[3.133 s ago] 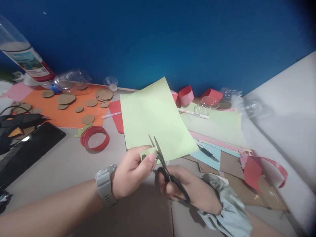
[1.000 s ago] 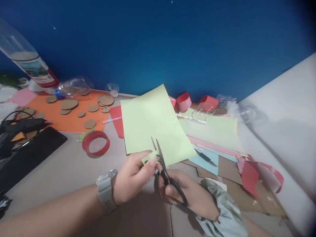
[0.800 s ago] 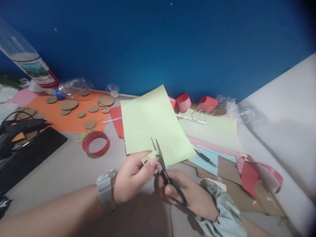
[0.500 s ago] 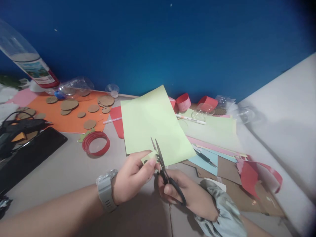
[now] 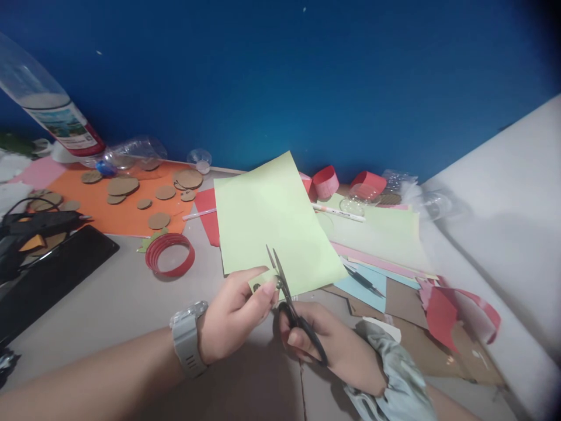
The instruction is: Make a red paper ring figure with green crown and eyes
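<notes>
My left hand [image 5: 239,313], with a grey watch on its wrist, pinches a small light green paper piece [image 5: 258,282] that has dark marks on it. Black-handled scissors [image 5: 287,292] are in my right hand [image 5: 324,342], fingers through the loops. Their blades point up and away, slightly apart, at the right edge of the small piece. Behind both hands lies a large light green sheet [image 5: 267,216].
To the left are a red ring [image 5: 170,255], a black phone [image 5: 61,275] and an orange sheet [image 5: 105,207] bearing cardboard discs. A bottle [image 5: 56,111] leans further back. On the right lie coloured papers, a pen [image 5: 363,279] and cardboard [image 5: 429,345].
Both hands, with the paper piece and the scissors, have shifted very slightly to the left. The things around them look unchanged.
</notes>
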`<state>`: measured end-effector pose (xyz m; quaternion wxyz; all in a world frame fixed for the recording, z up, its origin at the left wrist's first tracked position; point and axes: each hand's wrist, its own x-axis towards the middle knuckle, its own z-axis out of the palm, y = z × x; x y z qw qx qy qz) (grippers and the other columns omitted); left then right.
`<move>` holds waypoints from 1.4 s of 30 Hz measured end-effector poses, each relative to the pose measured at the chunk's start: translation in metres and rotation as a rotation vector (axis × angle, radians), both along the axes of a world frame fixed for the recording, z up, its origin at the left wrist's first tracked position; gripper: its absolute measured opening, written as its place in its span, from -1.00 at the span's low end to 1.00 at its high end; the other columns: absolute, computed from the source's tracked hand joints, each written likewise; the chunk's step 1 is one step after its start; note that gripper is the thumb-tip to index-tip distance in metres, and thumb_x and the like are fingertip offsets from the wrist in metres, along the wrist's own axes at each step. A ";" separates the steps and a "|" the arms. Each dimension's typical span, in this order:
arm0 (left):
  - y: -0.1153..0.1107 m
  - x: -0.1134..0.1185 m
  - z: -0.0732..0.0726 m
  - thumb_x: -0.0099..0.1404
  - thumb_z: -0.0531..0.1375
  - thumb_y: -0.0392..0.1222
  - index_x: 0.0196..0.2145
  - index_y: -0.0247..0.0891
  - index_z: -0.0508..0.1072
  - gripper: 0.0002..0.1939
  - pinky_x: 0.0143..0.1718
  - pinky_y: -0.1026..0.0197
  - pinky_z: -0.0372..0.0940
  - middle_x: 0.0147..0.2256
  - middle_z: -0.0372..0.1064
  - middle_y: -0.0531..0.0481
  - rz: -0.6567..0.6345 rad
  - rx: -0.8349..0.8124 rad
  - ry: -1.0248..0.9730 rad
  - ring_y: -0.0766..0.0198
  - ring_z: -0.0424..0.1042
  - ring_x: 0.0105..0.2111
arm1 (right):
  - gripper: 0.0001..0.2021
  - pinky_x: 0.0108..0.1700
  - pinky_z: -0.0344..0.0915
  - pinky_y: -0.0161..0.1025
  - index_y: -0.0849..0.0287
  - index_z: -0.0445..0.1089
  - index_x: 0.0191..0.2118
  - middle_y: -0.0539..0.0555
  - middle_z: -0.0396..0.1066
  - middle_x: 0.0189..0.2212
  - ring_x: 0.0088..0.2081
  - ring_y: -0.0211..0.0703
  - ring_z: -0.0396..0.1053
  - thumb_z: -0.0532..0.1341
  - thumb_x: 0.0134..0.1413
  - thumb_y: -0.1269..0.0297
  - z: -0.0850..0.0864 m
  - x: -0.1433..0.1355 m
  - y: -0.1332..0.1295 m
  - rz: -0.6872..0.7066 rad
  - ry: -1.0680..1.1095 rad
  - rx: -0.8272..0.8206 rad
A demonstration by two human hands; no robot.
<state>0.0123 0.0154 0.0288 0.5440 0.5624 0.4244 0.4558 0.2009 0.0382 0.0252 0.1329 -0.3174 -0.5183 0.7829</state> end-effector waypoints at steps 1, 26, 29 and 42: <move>0.000 0.000 0.000 0.51 -0.04 -0.05 -0.54 -0.24 0.16 -0.55 -0.54 0.31 0.02 -0.60 0.07 0.15 -0.002 -0.002 -0.002 0.41 0.04 -0.60 | -0.51 -0.51 -0.06 -0.31 0.19 0.24 -0.46 -0.12 0.14 -0.64 -0.58 -0.33 0.03 0.32 0.00 -0.18 0.000 0.000 0.000 0.000 -0.004 0.000; 0.000 -0.001 -0.005 0.50 -0.02 -0.04 -0.56 -0.24 0.14 -0.54 -0.55 0.30 0.00 -0.59 0.05 0.15 -0.023 0.015 -0.085 0.41 0.02 -0.60 | -0.45 -0.50 0.01 -0.34 0.19 0.25 -0.43 -0.09 0.17 -0.61 -0.55 -0.32 0.07 0.21 0.04 -0.30 0.005 0.001 0.004 0.079 -0.103 0.158; 0.000 -0.001 -0.005 0.50 -0.02 -0.03 -0.56 -0.24 0.15 -0.54 -0.55 0.30 0.00 -0.59 0.06 0.15 -0.027 0.013 -0.092 0.41 0.02 -0.60 | -0.44 -0.50 0.01 -0.33 0.19 0.24 -0.43 -0.10 0.16 -0.61 -0.55 -0.32 0.06 0.21 0.04 -0.30 0.006 0.001 0.005 0.097 -0.109 0.159; 0.000 -0.002 -0.004 0.50 -0.02 -0.01 -0.57 -0.23 0.12 -0.52 -0.56 0.28 -0.01 -0.63 0.03 0.17 -0.037 -0.001 -0.111 0.43 -0.01 -0.63 | -0.39 -0.53 -0.04 -0.32 0.18 0.22 -0.44 -0.12 0.12 -0.64 -0.57 -0.34 0.01 0.20 -0.04 -0.38 0.007 0.002 0.006 0.131 -0.135 0.110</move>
